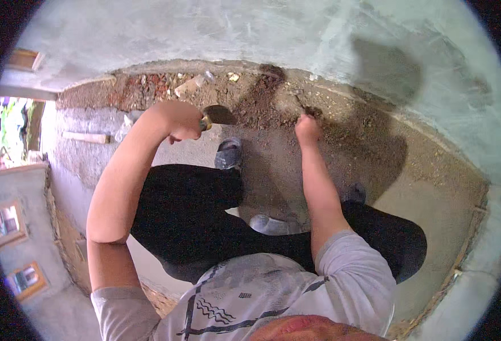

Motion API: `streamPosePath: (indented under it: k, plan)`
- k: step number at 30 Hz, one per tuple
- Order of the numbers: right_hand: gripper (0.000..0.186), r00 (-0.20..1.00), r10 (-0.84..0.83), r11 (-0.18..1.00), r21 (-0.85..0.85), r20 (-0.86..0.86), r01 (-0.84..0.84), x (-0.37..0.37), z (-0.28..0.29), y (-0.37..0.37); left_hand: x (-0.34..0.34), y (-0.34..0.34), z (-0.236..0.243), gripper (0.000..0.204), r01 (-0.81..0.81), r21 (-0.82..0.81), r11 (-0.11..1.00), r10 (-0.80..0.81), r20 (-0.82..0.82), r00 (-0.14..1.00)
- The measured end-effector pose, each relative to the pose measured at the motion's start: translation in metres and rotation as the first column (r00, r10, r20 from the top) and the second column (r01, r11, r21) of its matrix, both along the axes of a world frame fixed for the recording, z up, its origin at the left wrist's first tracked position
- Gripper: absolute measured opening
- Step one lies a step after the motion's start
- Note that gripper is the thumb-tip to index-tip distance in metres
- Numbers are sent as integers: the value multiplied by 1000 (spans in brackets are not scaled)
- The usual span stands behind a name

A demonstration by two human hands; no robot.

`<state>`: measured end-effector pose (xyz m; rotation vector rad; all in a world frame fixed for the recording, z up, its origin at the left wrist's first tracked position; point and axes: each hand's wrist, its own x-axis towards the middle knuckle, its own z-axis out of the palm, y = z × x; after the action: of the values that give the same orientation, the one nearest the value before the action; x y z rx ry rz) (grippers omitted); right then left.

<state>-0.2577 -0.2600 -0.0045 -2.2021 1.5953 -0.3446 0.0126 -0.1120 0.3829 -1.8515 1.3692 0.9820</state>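
Note:
My left hand is closed round the handle of a trowel, whose dark flat blade points right over the edge of the soil strip. Dark crumbly soil is heaped just beyond the blade, reaching toward the wall. Farther right, my right hand is closed low over the loose soil. A thin dark stick-like piece and a dark clump show at its fingers; what the fingers grip is too small to name.
A plastered grey wall rises beyond the strip. Broken brick bits and a pale wrapped lump lie in the soil at left. A wooden piece rests on the concrete. My slippered foot stands near the trowel.

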Motion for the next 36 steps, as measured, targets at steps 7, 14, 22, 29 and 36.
streamPosePath:
  k: [7,14,22,29,36]
  plan:
    - [31,997,6,986,164,78,-19,6,18,19,-7,-6,2,27,-21,27,999,21,-22,1000]
    - [31,925,-380,913,155,-4,376,-49,24,-12,-9,-6,4,27,-4,26,1000,3,28,1000]
    - [26,894,-448,889,99,-19,448,-80,-50,-27,-6,-6,6,29,-22,58,998,22,-2,1000]
    - [28,975,-220,972,96,32,216,-8,-12,18,-16,-14,5,27,25,-13,1000,-25,-8,1000]
    - [34,859,-212,975,155,466,157,-18,28,5,-18,-13,8,30,12,17,1000,-12,19,1000]
